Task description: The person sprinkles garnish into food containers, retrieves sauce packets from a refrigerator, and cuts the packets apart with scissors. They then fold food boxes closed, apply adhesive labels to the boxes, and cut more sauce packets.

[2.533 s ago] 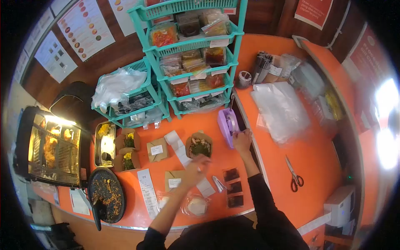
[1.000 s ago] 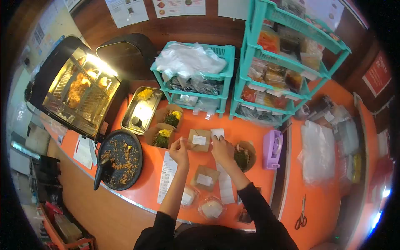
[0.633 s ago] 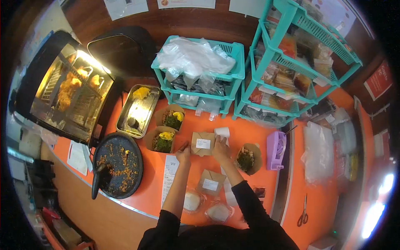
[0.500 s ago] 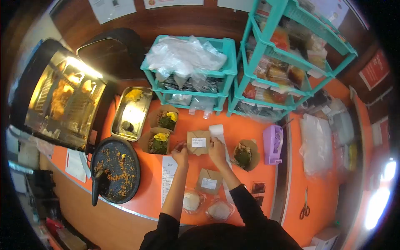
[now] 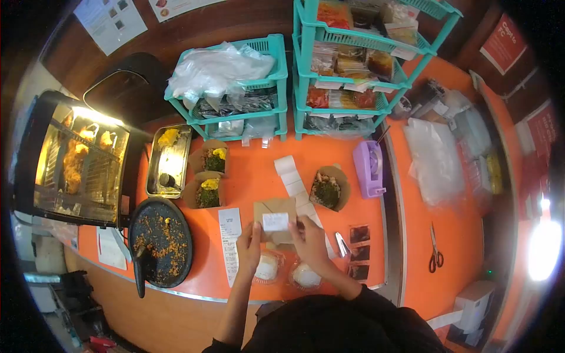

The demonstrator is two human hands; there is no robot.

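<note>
Both the left hand [image 5: 249,245] and right hand [image 5: 311,243], partly curled, grip the carton [image 5: 275,215] by opposite sides, where too hard a squeeze could buckle its walls.

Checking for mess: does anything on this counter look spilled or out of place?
The white paper strip looks untidy, trailing slantwise across the orange counter beside an open food box. I see no clear spill.
</note>
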